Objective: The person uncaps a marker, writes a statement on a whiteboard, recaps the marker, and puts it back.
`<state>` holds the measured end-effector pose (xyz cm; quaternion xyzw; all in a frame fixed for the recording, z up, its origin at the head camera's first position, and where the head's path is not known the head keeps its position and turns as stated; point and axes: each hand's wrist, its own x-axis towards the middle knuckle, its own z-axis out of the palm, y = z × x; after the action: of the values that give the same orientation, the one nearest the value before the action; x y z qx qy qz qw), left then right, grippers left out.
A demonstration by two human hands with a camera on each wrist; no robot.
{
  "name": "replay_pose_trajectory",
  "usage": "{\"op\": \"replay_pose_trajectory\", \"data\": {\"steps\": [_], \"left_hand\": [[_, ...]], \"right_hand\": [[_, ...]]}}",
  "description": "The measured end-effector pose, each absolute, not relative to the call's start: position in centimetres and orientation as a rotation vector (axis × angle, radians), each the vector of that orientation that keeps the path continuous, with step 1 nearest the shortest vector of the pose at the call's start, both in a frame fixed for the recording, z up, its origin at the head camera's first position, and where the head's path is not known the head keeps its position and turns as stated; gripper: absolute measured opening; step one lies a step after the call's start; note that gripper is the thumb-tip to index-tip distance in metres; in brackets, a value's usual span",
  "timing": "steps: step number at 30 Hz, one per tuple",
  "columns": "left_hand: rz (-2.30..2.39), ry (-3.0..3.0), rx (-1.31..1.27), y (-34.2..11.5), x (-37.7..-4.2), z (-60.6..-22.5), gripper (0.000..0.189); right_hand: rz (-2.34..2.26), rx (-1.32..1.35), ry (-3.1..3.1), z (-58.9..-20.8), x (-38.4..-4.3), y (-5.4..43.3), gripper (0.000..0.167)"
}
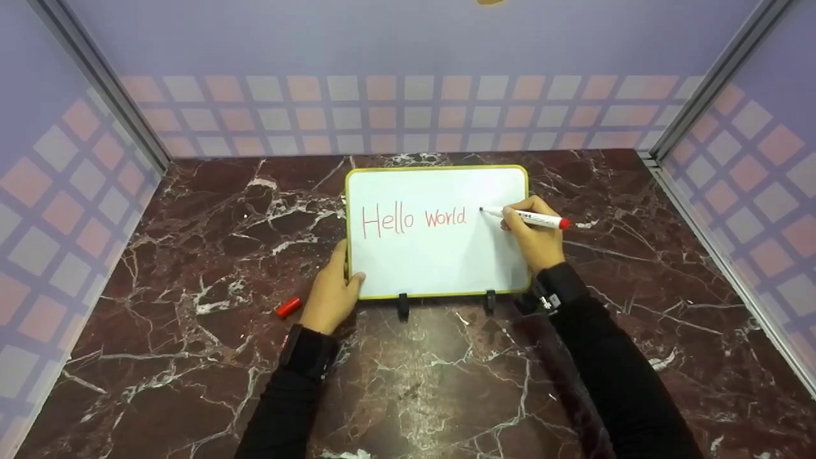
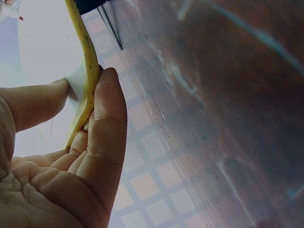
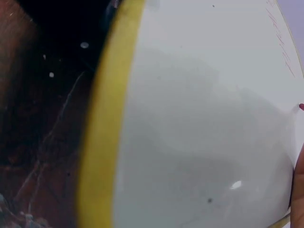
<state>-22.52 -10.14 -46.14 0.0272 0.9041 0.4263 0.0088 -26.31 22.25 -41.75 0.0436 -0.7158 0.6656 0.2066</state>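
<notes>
A whiteboard [image 1: 421,268] with a yellow frame stands tilted on small black feet, with "Hello world" written across it in red. My left hand [image 1: 333,290] grips its lower left edge; in the left wrist view the thumb is on the white face and the fingers are behind the yellow rim [image 2: 89,57]. With my right hand [image 1: 539,236] I hold a white marker [image 1: 532,218] with a red end, its tip at the board just right of the "d". The right wrist view shows mostly the board's white surface [image 3: 190,123] and only a sliver of the hand.
A red marker cap [image 1: 288,307] lies on the dark red marble table [image 1: 191,357], left of my left hand. Black stand feet [image 1: 403,307] jut out below the board. Lilac walls [image 1: 408,38] with pink and white squares enclose the back and sides.
</notes>
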Motion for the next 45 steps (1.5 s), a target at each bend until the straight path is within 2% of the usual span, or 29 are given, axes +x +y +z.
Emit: {"op": "replay_pose_trajectory", "data": {"steps": [13,45], "left_hand": [[1.333,2.843,0.119,-10.2,-22.5,-46.3,0.069],[1.324,2.832,0.084,-10.1,-22.4,-46.2,0.070]], "right_hand": [[1.834,0.117,-2.066,-42.0,-25.6,22.5,0.009],[1.770,0.125,-2.156,-42.2,-24.9,22.7,0.010]]}}
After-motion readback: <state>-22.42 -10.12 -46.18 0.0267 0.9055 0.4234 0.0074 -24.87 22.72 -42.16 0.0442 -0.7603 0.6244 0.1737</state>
